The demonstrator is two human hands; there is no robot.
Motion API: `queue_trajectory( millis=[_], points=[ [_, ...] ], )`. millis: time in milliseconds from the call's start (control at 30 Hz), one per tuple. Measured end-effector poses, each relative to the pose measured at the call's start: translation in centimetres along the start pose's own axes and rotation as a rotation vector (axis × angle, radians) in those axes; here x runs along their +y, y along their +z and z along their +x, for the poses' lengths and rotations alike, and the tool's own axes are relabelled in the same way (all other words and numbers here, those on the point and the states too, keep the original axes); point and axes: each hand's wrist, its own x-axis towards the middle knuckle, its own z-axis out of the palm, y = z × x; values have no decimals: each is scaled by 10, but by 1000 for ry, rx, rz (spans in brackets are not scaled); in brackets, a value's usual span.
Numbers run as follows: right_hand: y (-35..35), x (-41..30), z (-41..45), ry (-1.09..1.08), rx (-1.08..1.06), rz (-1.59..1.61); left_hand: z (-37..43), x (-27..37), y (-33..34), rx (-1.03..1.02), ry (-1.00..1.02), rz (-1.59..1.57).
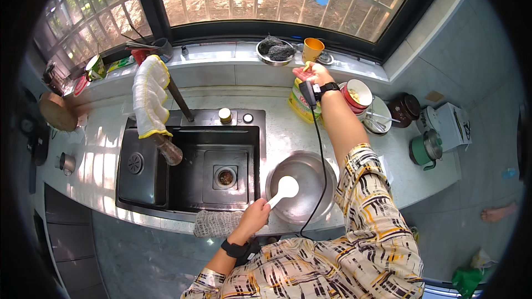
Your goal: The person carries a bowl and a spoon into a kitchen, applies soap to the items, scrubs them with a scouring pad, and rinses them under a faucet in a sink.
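Observation:
My left hand [254,217] grips the handle of a white rice paddle [287,187], whose head is over a wide stainless steel basin [309,211] on the counter. My right hand [314,73] is stretched out towards the window sill, palm up, with a small yellow thing [307,66] at its fingers; whether it is gripped I cannot tell. Just beyond that hand stands an orange cup [312,50] on the sill. Below the hand is a yellow and green package [303,106]. A black cable hangs from a device at my right wrist and crosses the basin.
Left of the basin is a black sink [208,133] with a cloth-wrapped faucet [151,95]. Stacked bowls [358,92], plates [380,112], a dark lidded jar [403,110] and a green pot [424,149] stand at right. A steel bowl [275,63] with scouring pads is on the sill. A person's bare foot shows far right.

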Motion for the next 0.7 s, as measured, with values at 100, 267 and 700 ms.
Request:
queue_trajectory(
  millis=[100,267,700],
  points=[
    [0,5,-2,-8,43,-9,-1,5,0,-20,-32,-26],
    [-2,8,-2,-48,3,-80,-1,14,-3,-54,-73,-21],
    [-46,44,-150,-113,-524,-750,1,3,-4,-66,-5,-204]
  ],
)
